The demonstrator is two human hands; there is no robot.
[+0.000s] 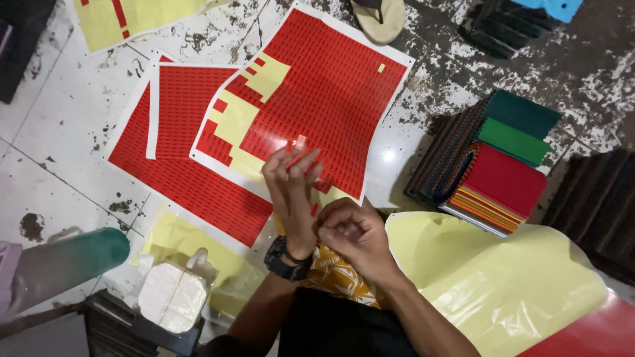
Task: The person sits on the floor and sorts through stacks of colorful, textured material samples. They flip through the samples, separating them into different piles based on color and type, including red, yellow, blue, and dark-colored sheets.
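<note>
My left hand (293,192), with a black watch (283,259) on its wrist, is raised with fingers upright over a red sticker sheet (331,99). It pinches a small red sticker (301,142) at the fingertips, and another small red piece (314,210) clings to the hand's edge. My right hand (354,238) is curled shut just right of the left wrist, its fingertips close to that second piece. Whether it pinches anything is hidden. Parts of the sheet are peeled down to yellow backing (231,122).
More red sheets (185,106) lie to the left on the stained floor. A large yellow backing sheet (503,277) lies right. A stack of coloured covers (506,182), dark stacks (595,205), a sandal (378,16), a white wrapped bundle (170,297) and a green cylinder (73,258) surround me.
</note>
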